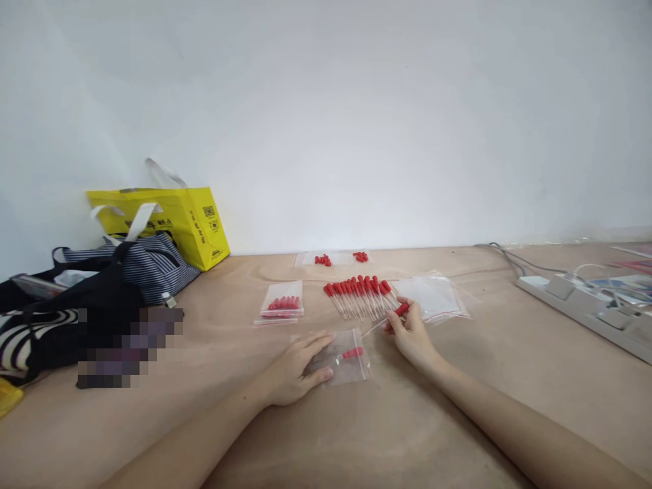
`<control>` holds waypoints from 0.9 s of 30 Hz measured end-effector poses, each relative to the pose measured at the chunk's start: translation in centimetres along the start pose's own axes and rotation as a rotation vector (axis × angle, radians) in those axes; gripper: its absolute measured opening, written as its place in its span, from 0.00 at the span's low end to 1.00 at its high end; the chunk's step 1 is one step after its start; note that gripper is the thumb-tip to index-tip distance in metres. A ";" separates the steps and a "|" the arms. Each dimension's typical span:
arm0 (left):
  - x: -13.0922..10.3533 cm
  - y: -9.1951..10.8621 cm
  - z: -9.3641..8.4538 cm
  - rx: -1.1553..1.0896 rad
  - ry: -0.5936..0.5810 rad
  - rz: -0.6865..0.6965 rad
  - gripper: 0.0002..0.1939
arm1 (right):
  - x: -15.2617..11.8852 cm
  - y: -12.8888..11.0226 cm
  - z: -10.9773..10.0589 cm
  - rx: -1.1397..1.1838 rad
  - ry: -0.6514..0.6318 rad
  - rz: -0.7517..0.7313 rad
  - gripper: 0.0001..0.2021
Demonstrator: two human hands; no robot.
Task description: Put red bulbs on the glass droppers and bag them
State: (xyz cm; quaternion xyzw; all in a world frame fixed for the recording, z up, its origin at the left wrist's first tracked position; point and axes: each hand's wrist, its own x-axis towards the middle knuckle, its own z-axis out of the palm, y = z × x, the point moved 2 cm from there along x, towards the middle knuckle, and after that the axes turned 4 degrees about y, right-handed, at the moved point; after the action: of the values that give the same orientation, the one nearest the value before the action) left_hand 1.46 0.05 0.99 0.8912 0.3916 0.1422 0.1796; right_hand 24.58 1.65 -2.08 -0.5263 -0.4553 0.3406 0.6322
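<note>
My left hand (300, 370) lies on a small clear zip bag (351, 372), its fingers stretched out and its thumb apart. Inside that bag is a dropper with a red bulb (352, 352). Close by on the right, my right hand (411, 336) pinches another red-bulbed dropper (402, 310) by the bulb. Its thin clear tube slants down and left toward the bag's edge. Just behind the hands, a row of several red-bulbed droppers (361, 286) is fanned out, bulbs facing the wall.
Flat clear bags (435, 299) are stacked right of the row. Filled bags with red bulbs (284, 303) lie to its left. Loose red pieces (322, 260) rest on clear plastic by the wall. A yellow bag (208, 234) stands left; a power strip (585, 309) lies right.
</note>
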 end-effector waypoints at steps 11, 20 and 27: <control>0.2 -0.1 0.2 -0.025 0.038 0.048 0.26 | -2.4 -0.1 2.0 0.031 -0.451 0.099 0.21; 0.2 -0.1 0.2 -0.017 0.023 0.025 0.25 | -2.3 -0.5 2.4 -0.072 -0.639 0.044 0.15; 0.2 0.1 0.2 -0.029 0.041 0.041 0.25 | -2.5 -1.9 2.4 -0.057 -0.997 0.050 0.16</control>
State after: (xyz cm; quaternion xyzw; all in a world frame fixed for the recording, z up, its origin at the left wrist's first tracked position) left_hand 1.69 0.11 0.85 0.8933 0.3748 0.1696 0.1813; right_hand 21.36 -0.17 -0.71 -0.3273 -0.6987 0.5531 0.3145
